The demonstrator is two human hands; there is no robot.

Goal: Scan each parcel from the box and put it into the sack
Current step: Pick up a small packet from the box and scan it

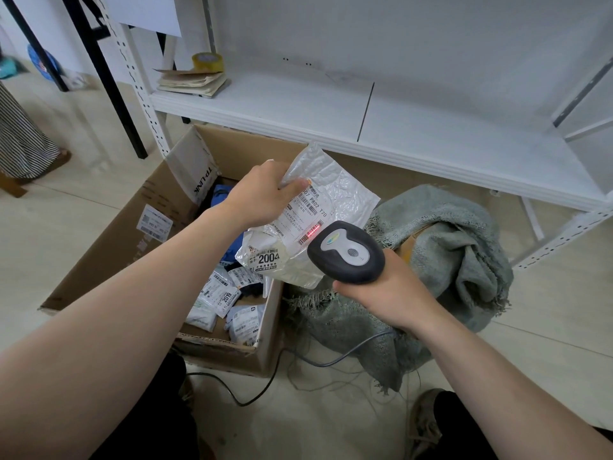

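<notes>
Left hand (pixel 262 194): I grip the white bubble mailer (pixel 318 214) at its top corner, thumb across the label, above the cardboard box (pixel 109 247).
Right hand (pixel 388 293): my fingers wrap the scanner (pixel 346 252); its red line falls on the mailer's barcode.
Box: more parcels (pixel 229 303) inside.
Sack (pixel 464 260): grey-green, just right of the box, under the white shelf (pixel 398 121).

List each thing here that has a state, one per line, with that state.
Box: open, parcels inside.
Parcel: held up, label showing.
Scanner: on, red beam on the parcel's barcode.
Left hand: grips the parcel's top.
Right hand: grips the scanner.
Sack: slumped on the floor, mouth open.
</notes>
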